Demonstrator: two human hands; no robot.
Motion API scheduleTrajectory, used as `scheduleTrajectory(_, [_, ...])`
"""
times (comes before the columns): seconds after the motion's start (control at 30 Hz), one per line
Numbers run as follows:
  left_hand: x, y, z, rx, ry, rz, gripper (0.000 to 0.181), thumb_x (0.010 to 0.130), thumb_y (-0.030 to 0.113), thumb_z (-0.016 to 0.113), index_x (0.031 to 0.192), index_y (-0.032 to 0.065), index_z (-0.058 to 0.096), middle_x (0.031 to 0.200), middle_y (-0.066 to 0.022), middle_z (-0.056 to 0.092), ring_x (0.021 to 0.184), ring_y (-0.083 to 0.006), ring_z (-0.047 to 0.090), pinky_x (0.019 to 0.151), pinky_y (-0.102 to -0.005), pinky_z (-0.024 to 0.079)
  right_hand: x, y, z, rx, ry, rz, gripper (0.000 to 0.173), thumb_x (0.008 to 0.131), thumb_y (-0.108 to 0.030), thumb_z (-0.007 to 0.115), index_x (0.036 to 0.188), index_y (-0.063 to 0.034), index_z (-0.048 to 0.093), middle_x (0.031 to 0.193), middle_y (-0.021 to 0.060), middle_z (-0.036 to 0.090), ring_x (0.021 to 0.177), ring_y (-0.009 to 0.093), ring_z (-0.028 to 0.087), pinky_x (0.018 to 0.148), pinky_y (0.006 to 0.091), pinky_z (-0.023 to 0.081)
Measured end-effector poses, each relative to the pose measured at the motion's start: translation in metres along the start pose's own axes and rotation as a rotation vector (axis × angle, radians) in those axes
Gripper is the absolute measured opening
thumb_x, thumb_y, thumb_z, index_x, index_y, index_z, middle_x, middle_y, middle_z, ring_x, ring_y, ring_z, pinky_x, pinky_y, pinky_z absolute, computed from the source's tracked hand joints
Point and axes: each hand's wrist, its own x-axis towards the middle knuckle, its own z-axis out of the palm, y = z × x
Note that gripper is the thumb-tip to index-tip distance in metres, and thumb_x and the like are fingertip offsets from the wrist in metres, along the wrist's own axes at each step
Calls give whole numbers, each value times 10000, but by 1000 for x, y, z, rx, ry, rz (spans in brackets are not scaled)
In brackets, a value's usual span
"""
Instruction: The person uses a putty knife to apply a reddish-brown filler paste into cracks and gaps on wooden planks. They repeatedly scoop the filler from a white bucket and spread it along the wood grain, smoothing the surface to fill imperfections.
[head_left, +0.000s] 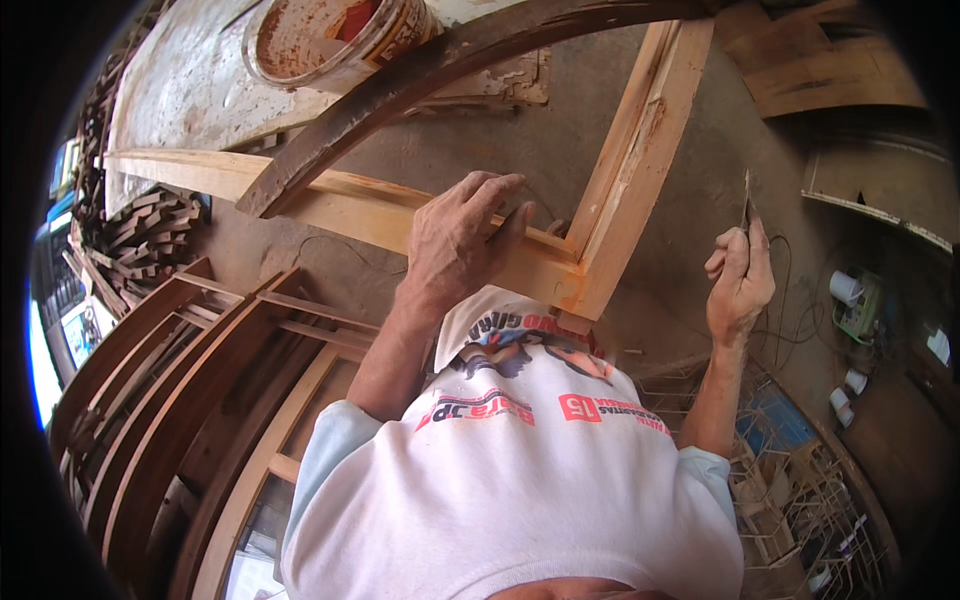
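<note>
A pale wooden frame (645, 150) lies before me, its two rails meeting in a corner with orange-brown filler (574, 289) on the joint. My left hand (469, 232) is over the long rail just left of this corner, its fingers bent; whether it touches the wood is unclear. To the right of the frame, my right hand (739, 270) is raised, holding a thin, narrow blade-like tool (747, 199) that points away from me. A dark curved wooden piece (360, 112) crosses over the frame's far side.
An open, stained plastic bucket (262, 45) stands on a worn white board (180, 97) at the far left. Dark wooden frames (195, 360) stand at the lower left, near stacked wood offcuts (154, 229). A wire rack (787, 487) and a green machine (859, 307) are at the right.
</note>
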Motion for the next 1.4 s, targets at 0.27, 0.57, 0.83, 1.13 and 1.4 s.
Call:
scheduleTrajectory(0.27, [-6,8,2,87,18,-77,244,936,227,798,1136,98,744,1016,-86,740,870,-285,752,740,-400,600,7,26,20,-176,-139,-318,377,1081,-74,597,1448,3,627,1091,220,705,825,280,684,686,411,565])
scheduleTrajectory(0.57, [-6,-8,-10,135,9,-6,269,956,293,781,1145,105,744,1006,-99,723,901,-316,741,768,-420,603,-33,6,27,-242,-239,-779,524,1021,28,550,1532,-85,573,985,176,658,742,308,652,643,424,578])
scheduleTrajectory(0.83, [-9,-5,0,-82,20,98,243,930,140,795,1156,73,738,1010,-97,738,874,-266,749,760,-395,594,-71,53,10,220,-143,195,319,1142,-158,473,1315,57,633,989,139,720,710,154,681,632,308,547])
scheduleTrajectory(1.13, [-13,-17,-17,-298,3,235,200,937,118,780,1126,63,744,1003,-97,745,874,-269,754,774,-398,599,-106,-40,19,356,20,263,349,1156,-244,448,1124,47,638,900,84,675,696,137,651,610,292,530])
scheduleTrajectory(1.4, [-22,-40,-27,-506,-45,307,178,961,67,746,1136,39,743,1001,-137,737,896,-309,755,762,-387,609,-152,-106,76,587,63,304,295,1170,-217,437,971,-34,557,756,73,618,543,111,566,514,267,478])
